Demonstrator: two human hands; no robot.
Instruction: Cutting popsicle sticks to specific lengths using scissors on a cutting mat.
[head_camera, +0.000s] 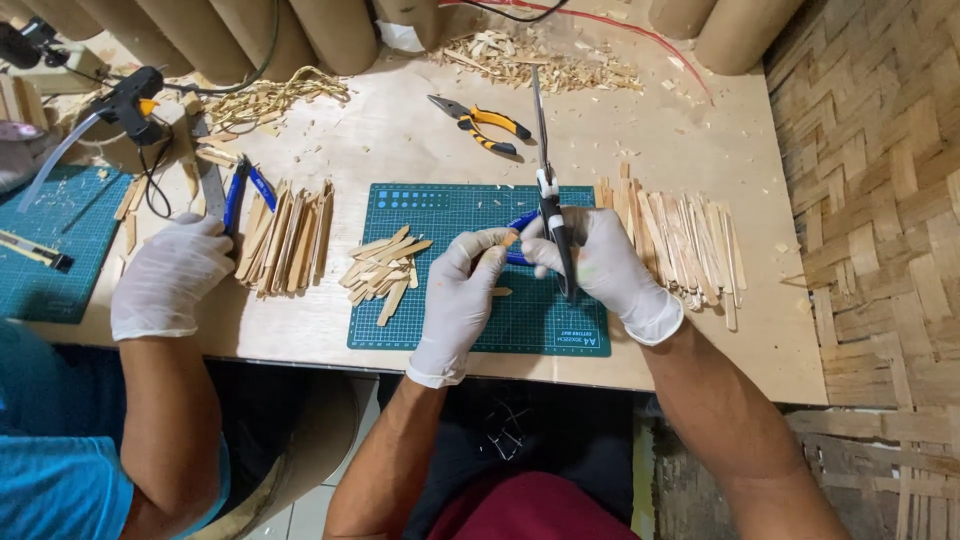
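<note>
We are in a small craft workshop: a plywood worktable (400, 130) strewn with wood shavings (540, 55), green cutting mats (470, 270), stacks of flat wooden sticks (285, 235), orange-handled pliers (480, 122), a glue gun (130, 100) and cardboard tubes (260, 30) along the back, beside a woven bamboo wall (880, 170).

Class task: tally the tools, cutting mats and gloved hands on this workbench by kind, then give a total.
Pliers: 3 (blue-handled pair in the right hand, orange-handled pair, another blue-handled pair)
Glue gun: 1
Green cutting mats: 2 (centre, left)
Gloved hands: 3 (left hand, co-worker's hand)
Total: 9
</note>
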